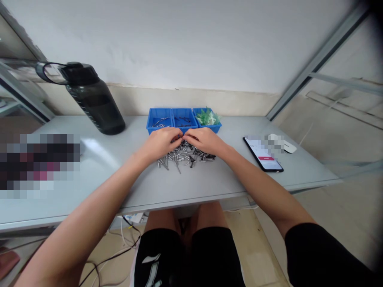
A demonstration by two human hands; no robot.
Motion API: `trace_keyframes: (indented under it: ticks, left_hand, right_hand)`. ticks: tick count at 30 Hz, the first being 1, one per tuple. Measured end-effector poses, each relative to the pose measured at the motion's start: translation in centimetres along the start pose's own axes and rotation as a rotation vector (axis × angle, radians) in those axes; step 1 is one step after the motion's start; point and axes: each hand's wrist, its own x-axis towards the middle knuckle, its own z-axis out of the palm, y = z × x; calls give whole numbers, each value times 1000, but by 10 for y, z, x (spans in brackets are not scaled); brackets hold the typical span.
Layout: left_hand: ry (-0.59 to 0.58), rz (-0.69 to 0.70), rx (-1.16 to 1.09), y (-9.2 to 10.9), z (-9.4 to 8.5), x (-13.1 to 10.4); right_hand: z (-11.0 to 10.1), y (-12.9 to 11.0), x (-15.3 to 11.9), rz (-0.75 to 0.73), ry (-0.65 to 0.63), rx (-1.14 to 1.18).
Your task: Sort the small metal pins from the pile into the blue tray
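Observation:
My left hand (164, 140) and my right hand (204, 140) meet at the fingertips over a loose pile of small metal pieces (179, 154), silver and black, that look like rivets or screws. Both hands have their fingers curled in, and whatever the tips pinch is hidden. Just behind them stand three blue bins. A few silver pieces lie in the left bin (151, 113), and a few dark ones in the middle bin (183, 111). Green and whitish plastic bits (207, 117) fill the right bin (216, 128).
A large dark water bottle (97, 101) stands at the back left. On the right, a phone (261, 153) with its screen lit lies beside a white mouse (289, 146). Something blurred out covers the table's left side. Cables (127, 239) hang below the table edge.

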Motion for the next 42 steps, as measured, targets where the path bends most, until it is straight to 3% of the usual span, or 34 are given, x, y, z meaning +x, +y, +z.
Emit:
trace_keyframes:
  ticks: [16,29,42]
  left_hand:
    - [-29,11,23,-3,1,-1]
    - [-17,-36,60,-7,1,-1]
    - [-3,-45,94,-4,0,0]
  right_hand:
    - [3,2,1,20,-20,170]
    - [1,6,1,61,60,118]
    - [2,7,1,58,47,57]
